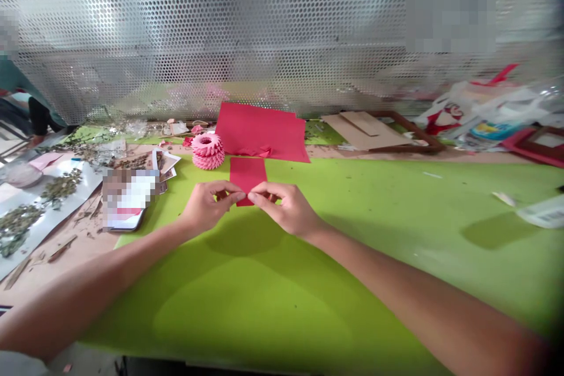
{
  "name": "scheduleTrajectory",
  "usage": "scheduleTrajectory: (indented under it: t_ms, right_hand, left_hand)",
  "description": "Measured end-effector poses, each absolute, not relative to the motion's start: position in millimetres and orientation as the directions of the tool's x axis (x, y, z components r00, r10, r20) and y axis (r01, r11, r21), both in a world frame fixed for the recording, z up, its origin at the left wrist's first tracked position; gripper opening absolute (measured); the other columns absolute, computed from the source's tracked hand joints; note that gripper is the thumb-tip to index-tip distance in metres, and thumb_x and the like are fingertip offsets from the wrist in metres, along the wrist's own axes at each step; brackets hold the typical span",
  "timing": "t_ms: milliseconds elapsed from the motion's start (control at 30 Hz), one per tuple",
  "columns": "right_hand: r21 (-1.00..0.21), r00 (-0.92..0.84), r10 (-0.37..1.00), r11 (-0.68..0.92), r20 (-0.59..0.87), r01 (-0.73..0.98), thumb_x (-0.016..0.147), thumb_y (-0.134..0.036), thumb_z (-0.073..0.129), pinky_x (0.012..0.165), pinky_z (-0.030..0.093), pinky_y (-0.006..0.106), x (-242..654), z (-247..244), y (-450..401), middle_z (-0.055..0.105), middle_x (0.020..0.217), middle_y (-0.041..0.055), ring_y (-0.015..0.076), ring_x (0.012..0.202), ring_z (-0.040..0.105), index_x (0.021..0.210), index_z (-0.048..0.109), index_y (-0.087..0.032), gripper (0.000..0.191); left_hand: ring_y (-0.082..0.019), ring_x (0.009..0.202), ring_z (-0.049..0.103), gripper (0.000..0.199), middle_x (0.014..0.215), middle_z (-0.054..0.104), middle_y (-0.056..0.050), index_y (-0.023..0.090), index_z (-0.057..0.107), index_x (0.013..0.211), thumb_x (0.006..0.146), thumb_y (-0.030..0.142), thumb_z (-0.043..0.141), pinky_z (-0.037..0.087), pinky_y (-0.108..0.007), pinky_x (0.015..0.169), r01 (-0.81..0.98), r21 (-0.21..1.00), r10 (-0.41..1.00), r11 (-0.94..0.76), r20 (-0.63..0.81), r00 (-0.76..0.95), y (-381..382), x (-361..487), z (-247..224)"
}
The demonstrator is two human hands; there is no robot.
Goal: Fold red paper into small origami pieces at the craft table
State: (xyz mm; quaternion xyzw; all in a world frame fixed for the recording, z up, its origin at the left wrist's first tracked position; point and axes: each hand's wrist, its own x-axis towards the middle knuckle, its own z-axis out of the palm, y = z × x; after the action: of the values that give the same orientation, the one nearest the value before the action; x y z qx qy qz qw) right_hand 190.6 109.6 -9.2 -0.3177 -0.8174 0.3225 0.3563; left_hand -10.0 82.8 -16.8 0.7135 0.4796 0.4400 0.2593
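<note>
In the head view, my left hand (207,202) and my right hand (286,205) meet over the green tabletop, thumbs and forefingers pinched close together. Between and just beyond them shows a small red rectangle of paper (248,171); the fingertips are closed at its lower part, and fingers cover some of its edges. Whether a separate smaller piece is pinched there is too small to tell. Behind it lies a larger red sheet (264,126) with small red scraps (259,151) along its near edge. Left of that stands a pink ring-shaped stack of folded paper pieces (208,151).
A phone (132,200) lies left, near dried plant bits (61,187) on white paper. Cardboard pieces (365,129) and a brown frame (414,132) stand back right, beside plastic bags (480,114). A white bottle (544,211) lies far right. A perforated metal panel (247,29) closes the back.
</note>
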Motion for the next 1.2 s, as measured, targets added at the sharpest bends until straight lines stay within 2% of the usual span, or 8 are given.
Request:
scheduleTrajectory:
  t_ms: [300, 533, 700, 800, 900, 1000, 1133, 1200]
  right_hand:
    - [-0.609, -0.586, 0.688, 0.699, 0.428, 0.376, 0.096, -0.033, 0.051, 0.05, 0.035, 0.023, 192, -10, 110, 0.067, 0.069, 0.0, 0.0097, 0.05, 0.049, 0.082, 0.067, -0.019, 0.026]
    - [-0.558, -0.593, 0.715, 0.681, 0.37, 0.474, 0.099, -0.034, 0.046, 0.053, 0.034, 0.022, 191, -13, 110, 0.065, 0.068, -0.0003, 0.0105, 0.052, 0.052, 0.083, 0.058, -0.019, 0.025]
    - [-0.513, -0.618, 0.665, 0.736, 0.419, 0.443, 0.1, -0.03, 0.045, 0.052, 0.033, 0.023, 192, -12, 110, 0.062, 0.067, -0.0004, 0.0105, 0.05, 0.049, 0.083, 0.055, -0.02, 0.022]
    - [-0.49, -0.622, 0.623, 0.774, 0.474, 0.402, 0.1, -0.03, 0.044, 0.054, 0.035, 0.023, 196, -11, 113, 0.062, 0.068, 0.0002, 0.0111, 0.052, 0.05, 0.086, 0.055, -0.02, 0.021]
    - [-0.49, -0.618, 0.606, 0.787, 0.501, 0.375, 0.101, -0.031, 0.041, 0.055, 0.037, 0.024, 199, -10, 118, 0.064, 0.072, 0.0015, 0.0118, 0.054, 0.051, 0.089, 0.056, -0.021, 0.022]
    - [-0.5, -0.61, 0.612, 0.782, 0.503, 0.372, 0.101, -0.032, 0.042, 0.054, 0.037, 0.024, 200, -12, 122, 0.064, 0.073, 0.0019, 0.0115, 0.054, 0.051, 0.09, 0.058, -0.02, 0.022]
    - [-0.522, -0.611, 0.638, 0.758, 0.468, 0.392, 0.099, -0.036, 0.047, 0.051, 0.036, 0.023, 199, -15, 123, 0.066, 0.074, 0.002, 0.0114, 0.053, 0.053, 0.094, 0.06, -0.02, 0.021]
    - [-0.618, -0.551, 0.716, 0.677, 0.427, 0.4, 0.097, -0.04, 0.05, 0.05, 0.039, 0.023, 197, -13, 121, 0.066, 0.074, 0.0019, 0.0123, 0.055, 0.057, 0.096, 0.059, -0.02, 0.021]
  left_hand:
    - [-0.01, 0.048, 0.057, 0.025, 0.061, 0.069, -0.002, 0.016, 0.075, 0.077, 0.083, 0.039, 0.069, 0.042, -0.019, 0.043, 0.334, 0.885, 0.945, -0.325, 0.312, 0.094, 86, -9, -21]
    - [-0.01, 0.047, 0.056, 0.027, 0.064, 0.071, -0.003, 0.015, 0.076, 0.077, 0.077, 0.042, 0.073, 0.046, -0.019, 0.044, 0.205, 0.941, 0.963, -0.27, 0.264, 0.055, 91, -11, -25]
    - [-0.01, 0.048, 0.057, 0.033, 0.064, 0.07, -0.003, 0.015, 0.074, 0.076, 0.076, 0.048, 0.074, 0.047, -0.02, 0.044, 0.17, 0.954, 0.969, -0.245, 0.234, 0.083, 91, -13, -22]
    - [-0.011, 0.049, 0.059, 0.039, 0.065, 0.069, -0.003, 0.014, 0.073, 0.079, 0.082, 0.052, 0.067, 0.05, -0.022, 0.049, 0.16, 0.952, 0.963, -0.26, 0.243, 0.118, 91, -17, -17]
    - [-0.012, 0.052, 0.062, 0.04, 0.066, 0.07, -0.003, 0.014, 0.073, 0.093, 0.085, 0.052, 0.064, 0.052, -0.024, 0.053, 0.215, 0.919, 0.938, -0.331, 0.295, 0.181, 90, -20, -13]
    - [-0.012, 0.052, 0.062, 0.032, 0.066, 0.071, -0.003, 0.014, 0.073, 0.101, 0.086, 0.041, 0.066, 0.047, -0.022, 0.049, 0.373, 0.831, 0.909, -0.412, 0.347, 0.23, 86, -20, -12]
    - [-0.01, 0.05, 0.06, 0.021, 0.068, 0.073, -0.002, 0.017, 0.076, 0.087, 0.089, 0.032, 0.062, 0.043, -0.02, 0.046, 0.525, 0.698, 0.868, -0.488, 0.45, 0.209, 82, -16, -14]
    - [-0.01, 0.052, 0.06, 0.017, 0.069, 0.074, -0.002, 0.018, 0.076, 0.083, 0.088, 0.03, 0.064, 0.043, -0.02, 0.046, 0.565, 0.646, 0.842, -0.514, 0.505, 0.189, 82, -14, -16]
